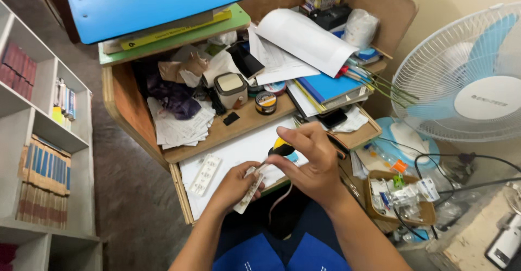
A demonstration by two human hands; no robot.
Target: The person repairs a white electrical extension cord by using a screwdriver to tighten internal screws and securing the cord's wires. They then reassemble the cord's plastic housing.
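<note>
A: Hands?
B: Right hand (312, 160), centre frame, fingers curled tight around a screwdriver (278, 152) with a black-and-yellow handle. Shaft angles down-left, tip meets the white power strip half (249, 190).
A: Left?
B: Left hand (234, 187), just left of and below the right. Fingers wrapped round the white strip piece from underneath, thumb on top near the screwdriver tip. Piece is tilted, long axis running lower left to upper right. A pale cord (278, 199) hangs from it, dropping between the forearms.
A: Other half?
B: White socket faceplate (204, 174) lies flat on the white pull-out board (239, 152) of the desk, left of the left hand, not touching it.
A: Around that?
B: Wooden desk (239, 122) above the board: small black-and-yellow round tin (266, 102), beige square container (231, 89), loose paper stacks (182, 127), dark purple cloth (173, 97). Blue folder (146, 2) on a green one (173, 37), upper left. Curled white sheet (306, 37) and blue book (325, 85), upper centre.
A: Edges?
B: White-and-blue fan (467, 75), right. Brown tray of small parts (399, 198) and black cables (450, 165), lower right. White shelf unit (38, 141) with books, left edge.
</note>
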